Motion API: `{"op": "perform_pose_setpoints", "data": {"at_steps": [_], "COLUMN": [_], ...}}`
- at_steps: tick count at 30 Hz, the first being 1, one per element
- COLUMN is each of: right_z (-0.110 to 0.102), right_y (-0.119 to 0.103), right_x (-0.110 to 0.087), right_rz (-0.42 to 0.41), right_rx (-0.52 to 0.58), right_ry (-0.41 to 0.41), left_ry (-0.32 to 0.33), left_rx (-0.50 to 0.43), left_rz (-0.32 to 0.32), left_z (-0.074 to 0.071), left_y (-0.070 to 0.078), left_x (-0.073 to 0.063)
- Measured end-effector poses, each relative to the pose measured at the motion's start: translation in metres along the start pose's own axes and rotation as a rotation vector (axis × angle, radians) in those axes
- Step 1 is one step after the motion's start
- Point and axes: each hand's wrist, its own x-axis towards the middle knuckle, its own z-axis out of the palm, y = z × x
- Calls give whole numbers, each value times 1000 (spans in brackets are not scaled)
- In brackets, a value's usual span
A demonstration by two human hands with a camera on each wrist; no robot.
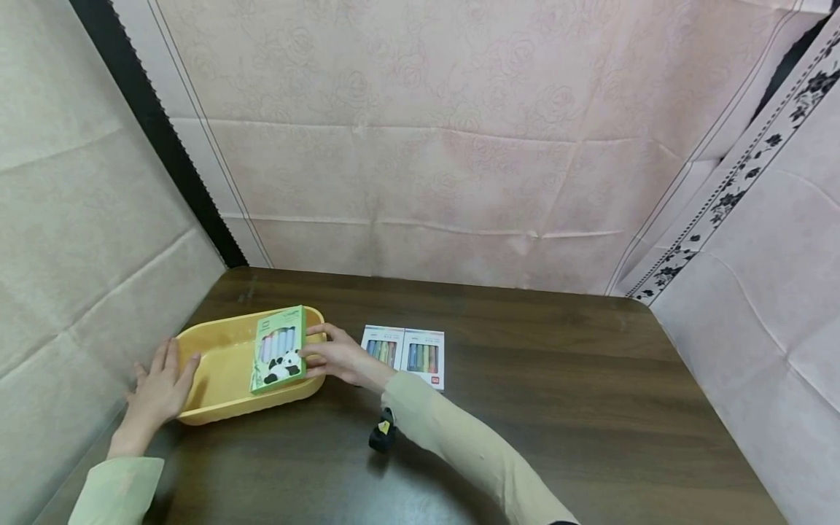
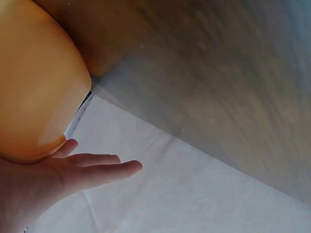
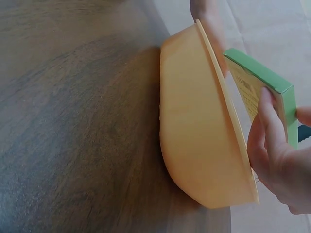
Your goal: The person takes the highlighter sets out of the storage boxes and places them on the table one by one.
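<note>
A yellow plastic tray with rounded corners sits on the table's left side. My right hand pinches the right edge of a thin green box, with the thumb on one face and fingers on the other. That box carries a panda picture and a row of pastel sticks, and is held tilted over the tray's right part. In the right wrist view, the green box stands above the tray's rim. My left hand rests against the tray's left end, fingers spread and mostly straight, also seen in the left wrist view.
Two white boxes showing coloured sticks lie side by side on the dark wood table, just right of my right hand. A black item with a yellow mark hangs by my right wrist. Pale cloth walls surround the table.
</note>
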Motion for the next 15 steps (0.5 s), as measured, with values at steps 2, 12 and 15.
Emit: {"op": "perform_pose_setpoints", "data": {"at_steps": [2,12,15], "right_z": [-1,-8,-12], "right_y": [0,-1,-2], "right_x": [-1,-6,-6], "right_rz": [-2,0,5], "right_rx": [1,4,8], "right_ry": [-5,-3,5], "left_ry": [-3,-3,-3], "left_rx": [5,26,32], "left_rz": [8,34,39], "left_z": [0,2,2], "left_y": [0,-3,-4], "left_x": [0,1,1]}}
